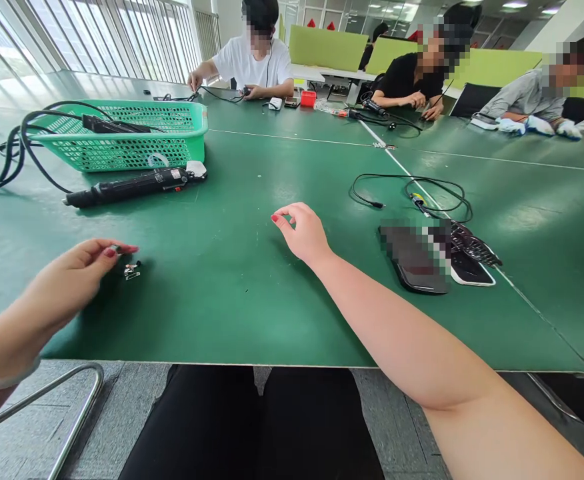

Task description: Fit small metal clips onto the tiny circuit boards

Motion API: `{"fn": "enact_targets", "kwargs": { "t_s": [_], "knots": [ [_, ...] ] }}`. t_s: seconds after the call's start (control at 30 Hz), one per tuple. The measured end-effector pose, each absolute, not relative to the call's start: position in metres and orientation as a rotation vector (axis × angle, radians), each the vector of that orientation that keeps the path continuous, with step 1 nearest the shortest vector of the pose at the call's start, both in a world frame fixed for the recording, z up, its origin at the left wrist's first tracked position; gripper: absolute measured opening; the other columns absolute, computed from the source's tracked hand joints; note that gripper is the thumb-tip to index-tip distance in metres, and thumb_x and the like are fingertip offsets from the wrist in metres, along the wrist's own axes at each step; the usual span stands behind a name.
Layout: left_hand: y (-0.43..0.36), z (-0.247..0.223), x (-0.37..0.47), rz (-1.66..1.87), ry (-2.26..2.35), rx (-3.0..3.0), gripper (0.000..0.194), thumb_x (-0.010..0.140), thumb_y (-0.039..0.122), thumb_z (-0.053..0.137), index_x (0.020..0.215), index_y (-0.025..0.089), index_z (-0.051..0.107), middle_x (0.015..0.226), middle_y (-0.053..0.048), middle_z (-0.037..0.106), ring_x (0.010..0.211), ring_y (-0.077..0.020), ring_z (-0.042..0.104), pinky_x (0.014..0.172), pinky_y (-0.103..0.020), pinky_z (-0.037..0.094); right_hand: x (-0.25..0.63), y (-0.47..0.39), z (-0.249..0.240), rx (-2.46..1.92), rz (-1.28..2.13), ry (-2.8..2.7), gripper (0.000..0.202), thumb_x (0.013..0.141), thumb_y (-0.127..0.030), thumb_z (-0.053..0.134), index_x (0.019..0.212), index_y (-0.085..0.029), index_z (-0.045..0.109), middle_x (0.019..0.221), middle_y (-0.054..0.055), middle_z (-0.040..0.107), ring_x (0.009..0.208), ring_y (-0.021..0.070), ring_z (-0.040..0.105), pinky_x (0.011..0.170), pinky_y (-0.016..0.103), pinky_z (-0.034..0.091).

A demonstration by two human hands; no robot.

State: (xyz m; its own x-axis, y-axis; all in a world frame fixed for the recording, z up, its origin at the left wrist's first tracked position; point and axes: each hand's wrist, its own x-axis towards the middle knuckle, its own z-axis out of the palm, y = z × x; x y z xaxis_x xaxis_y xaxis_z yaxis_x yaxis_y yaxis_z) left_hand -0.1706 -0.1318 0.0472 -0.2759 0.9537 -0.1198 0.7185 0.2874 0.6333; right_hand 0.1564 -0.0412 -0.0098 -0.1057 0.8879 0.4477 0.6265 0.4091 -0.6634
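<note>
On the left, my left hand (79, 270) is closed in a pinch, with a small dark part (117, 249) just showing between thumb and fingers. Beside its fingertips lies a little group of small metal and black pieces (132, 270) on the green tabletop (222, 300). My right hand (302, 233) is over the middle of the table, its fingers bent and the thumb tip close to the index fingertip. Whatever it pinches, if anything, is too small to make out. A black electric screwdriver (132, 187) with a cable lies beyond my left hand.
A green plastic basket (142, 157) with a black tool inside stands at the back left, thick black cable (22, 143) looping beside it. To the right lie a black phone (417, 267), a white-edged phone (477, 273) and a thin cable (452, 183). Several people sit across the table.
</note>
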Motion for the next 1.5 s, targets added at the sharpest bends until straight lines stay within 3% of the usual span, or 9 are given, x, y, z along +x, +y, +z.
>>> {"fn": "enact_targets", "kwargs": {
  "t_s": [0.2, 0.33, 0.47, 0.63, 0.8, 1.0, 1.2, 1.33, 1.5],
  "knots": [
    [-0.111, 0.018, -0.112, 0.744, 1.864, 1.731, 0.020, 0.086, 0.033, 0.051, 0.099, 0.024, 0.063, 0.125, -0.004, 0.066, 0.118, -0.0240, 0.056, 0.105, -0.037, 0.036, 0.154, -0.043, -0.009, -1.308, 0.417, -1.850, 0.026, 0.090, -0.042, 0.054, 0.092, -0.021, 0.069, 0.100, 0.005, 0.066, 0.082, 0.0153, 0.057, 0.075, 0.031, 0.045],
    [-0.085, 0.013, -0.047, 0.997, 1.675, 1.521, 0.018, 0.087, 0.029, 0.051, 0.096, 0.023, 0.065, 0.112, -0.005, 0.070, 0.108, -0.0219, 0.060, 0.094, -0.034, 0.043, 0.160, -0.043, -0.007, -1.369, 0.568, -2.016, 0.023, 0.090, -0.036, 0.053, 0.091, -0.021, 0.071, 0.077, 0.001, 0.066, 0.065, 0.0126, 0.054, 0.063, 0.028, 0.041],
    [-0.062, 0.015, 0.001, 1.099, 1.267, 1.152, 0.014, 0.091, 0.023, 0.047, 0.088, 0.019, 0.060, 0.105, -0.007, 0.070, 0.102, -0.0154, 0.062, 0.090, -0.029, 0.046, 0.169, -0.040, -0.006, -1.388, 0.549, -2.199, 0.022, 0.084, -0.027, 0.062, 0.103, -0.020, 0.071, 0.081, 0.001, 0.066, 0.072, 0.0128, 0.056, 0.069, 0.028, 0.043],
    [-0.049, 0.014, 0.006, 1.136, 1.010, 0.852, 0.012, 0.092, 0.016, 0.045, 0.088, 0.015, 0.057, 0.093, -0.008, 0.068, 0.086, -0.0142, 0.067, 0.095, -0.035, 0.048, 0.173, -0.037, -0.004, -1.359, 0.541, -2.301, 0.023, 0.082, -0.020, 0.064, 0.103, -0.021, 0.072, 0.083, 0.001, 0.064, 0.074, 0.0120, 0.055, 0.069, 0.027, 0.042],
    [-0.047, 0.011, -0.006, 1.149, 0.875, 0.752, 0.009, 0.089, 0.014, 0.049, 0.087, 0.016, 0.058, 0.098, -0.009, 0.069, 0.091, -0.0164, 0.067, 0.097, -0.038, 0.049, 0.166, -0.041, -0.006, -1.277, 0.511, -2.321, 0.019, 0.080, -0.026, 0.070, 0.098, -0.023, 0.073, 0.080, 0.000, 0.062, 0.074, 0.0125, 0.055, 0.067, 0.027, 0.041],
    [-0.048, 0.012, -0.008, 1.117, 0.832, 0.830, 0.012, 0.091, 0.015, 0.047, 0.091, 0.015, 0.059, 0.098, -0.008, 0.068, 0.088, -0.0167, 0.067, 0.091, -0.038, 0.050, 0.152, -0.042, -0.014, -1.185, 0.478, -2.294, 0.011, 0.083, -0.024, 0.066, 0.090, -0.025, 0.075, 0.098, 0.002, 0.067, 0.089, 0.0155, 0.060, 0.076, 0.030, 0.046],
    [-0.048, 0.012, -0.014, 1.123, 0.838, 0.856, 0.008, 0.090, 0.017, 0.052, 0.090, 0.016, 0.060, 0.104, -0.006, 0.068, 0.087, -0.0128, 0.064, 0.093, -0.034, 0.048, 0.148, -0.045, -0.012, -1.203, 0.455, -2.210, 0.013, 0.084, -0.019, 0.061, 0.080, -0.022, 0.073, 0.084, 0.001, 0.065, 0.079, 0.0143, 0.058, 0.072, 0.030, 0.045],
    [-0.045, 0.007, -0.017, 1.139, 0.857, 0.932, 0.010, 0.087, 0.020, 0.059, 0.094, 0.019, 0.066, 0.104, -0.003, 0.066, 0.083, -0.0096, 0.060, 0.084, -0.027, 0.048, 0.150, -0.050, -0.006, -1.183, 0.727, -1.877, 0.010, 0.084, -0.027, 0.060, 0.080, -0.021, 0.068, 0.077, 0.000, 0.068, 0.068, 0.0126, 0.058, 0.070, 0.030, 0.047],
    [-0.048, 0.006, -0.016, 1.077, 0.848, 0.984, 0.016, 0.085, 0.016, 0.061, 0.099, 0.017, 0.069, 0.084, -0.002, 0.065, 0.071, -0.0077, 0.058, 0.071, -0.024, 0.047, 0.151, -0.051, -0.002, -1.069, 1.093, -1.493, 0.020, 0.076, -0.039, 0.069, 0.080, -0.020, 0.065, 0.074, 0.000, 0.069, 0.059, 0.0099, 0.055, 0.058, 0.026, 0.044]
  ]
}}
